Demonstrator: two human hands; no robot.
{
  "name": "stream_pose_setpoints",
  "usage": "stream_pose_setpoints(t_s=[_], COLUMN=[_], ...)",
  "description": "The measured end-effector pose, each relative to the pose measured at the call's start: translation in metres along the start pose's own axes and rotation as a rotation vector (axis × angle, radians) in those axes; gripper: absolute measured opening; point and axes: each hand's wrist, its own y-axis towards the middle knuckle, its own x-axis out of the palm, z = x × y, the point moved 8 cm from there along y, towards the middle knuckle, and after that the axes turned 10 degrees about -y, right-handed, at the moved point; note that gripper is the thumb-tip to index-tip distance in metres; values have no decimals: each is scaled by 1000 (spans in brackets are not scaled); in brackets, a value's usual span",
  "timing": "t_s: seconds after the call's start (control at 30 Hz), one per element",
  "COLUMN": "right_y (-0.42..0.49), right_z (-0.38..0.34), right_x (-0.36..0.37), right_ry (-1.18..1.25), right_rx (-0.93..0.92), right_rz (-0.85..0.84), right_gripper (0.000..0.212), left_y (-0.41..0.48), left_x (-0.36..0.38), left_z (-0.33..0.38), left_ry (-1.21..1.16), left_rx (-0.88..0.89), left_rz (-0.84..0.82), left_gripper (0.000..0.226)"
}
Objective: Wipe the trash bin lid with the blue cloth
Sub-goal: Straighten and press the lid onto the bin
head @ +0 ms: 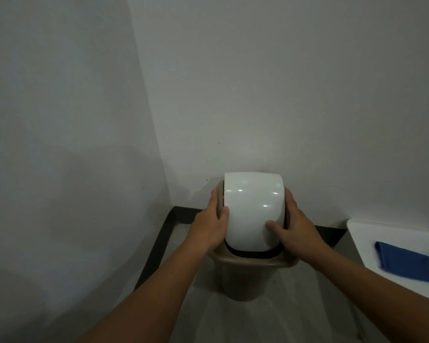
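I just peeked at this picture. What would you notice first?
First, the shiny white lid in the middle, sitting on a brown bin in the corner of the room. The left hand and right hand grip its two sides. At the right edge, a blue cloth lies on a white surface.

1. Two plain, pale grey painted walls meet in a vertical corner that runs from the top of the frame, left of centre, down to the middle.
2. A dark, near-black skirting strip lines the foot of both walls, turning at the corner in the centre of the frame.
3. The smooth grey floor fills the lower centre, with faint pale streaks towards the bottom edge.
4. A flat white bench surface with a rounded corner enters at the right edge, just above the floor line.
5. The light is dim and even; a soft shadow darkens the left wall in the lower left of the frame.
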Motion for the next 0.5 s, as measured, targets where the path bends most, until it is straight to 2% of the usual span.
stream_pose_setpoints(t_s=[0.17, 0.37, 0.5], right_y=[6, 21, 30], right_z=[-41, -83, -98], right_x=[43, 99, 112], right_ry=[11, 12, 24], right_rx=[-62, -60, -67], right_rz=[-15, -54, -73], right_gripper=[88, 83, 81], left_y=[14, 23, 27], left_x=[-53, -117, -133], left_z=[-22, -27, -35], left_ry=[42, 161, 231], left_rx=[32, 199, 216], left_rz=[118, 279, 304], left_gripper=[58, 53, 54])
